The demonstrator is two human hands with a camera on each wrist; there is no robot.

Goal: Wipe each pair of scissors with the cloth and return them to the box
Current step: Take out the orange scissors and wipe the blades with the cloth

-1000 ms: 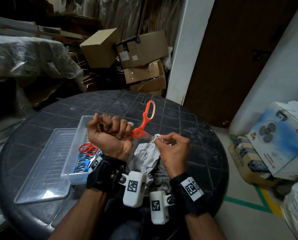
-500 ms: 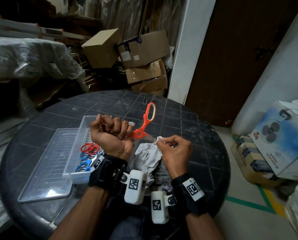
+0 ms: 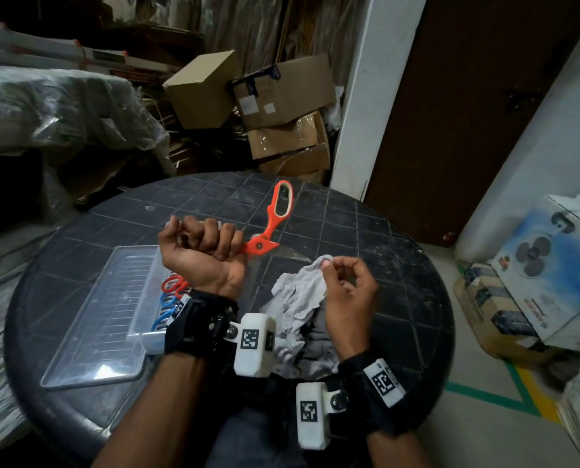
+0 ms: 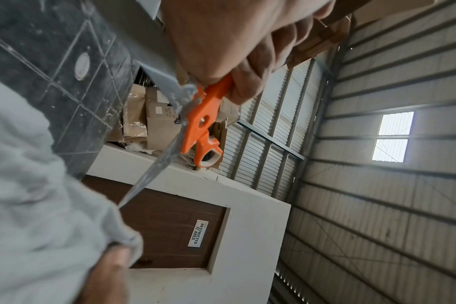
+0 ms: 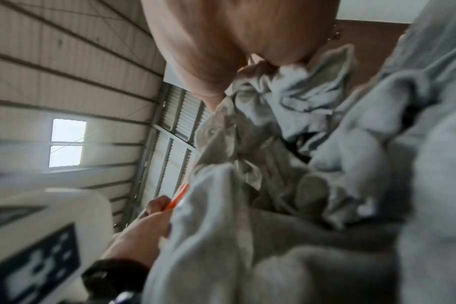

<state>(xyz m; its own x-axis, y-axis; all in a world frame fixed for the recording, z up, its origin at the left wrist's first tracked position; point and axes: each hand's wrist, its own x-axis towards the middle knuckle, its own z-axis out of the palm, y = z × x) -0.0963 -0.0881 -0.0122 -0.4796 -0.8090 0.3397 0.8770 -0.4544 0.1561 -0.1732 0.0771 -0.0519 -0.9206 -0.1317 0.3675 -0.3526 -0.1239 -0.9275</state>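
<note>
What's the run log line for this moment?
left hand grips orange scissors, open | right hand pinches grey cloth at blade tip | wiping | others in box

The head view is dim and murky, the upper left of the frame sinking into near black; the lid (image 3: 89, 319) at lower left catches a pale glare. Straight lines bow toward the edges from the wide lens. The left wrist view is far brighter, lit by a skylight (image 4: 393, 136) at right that burns out to white, and the cloth (image 4: 34, 205) at lower left is soft and unfocused. The right wrist view is smeared throughout, the wrist camera (image 5: 40, 242) at lower left badly blurred, the skylight there also blown out.
</note>
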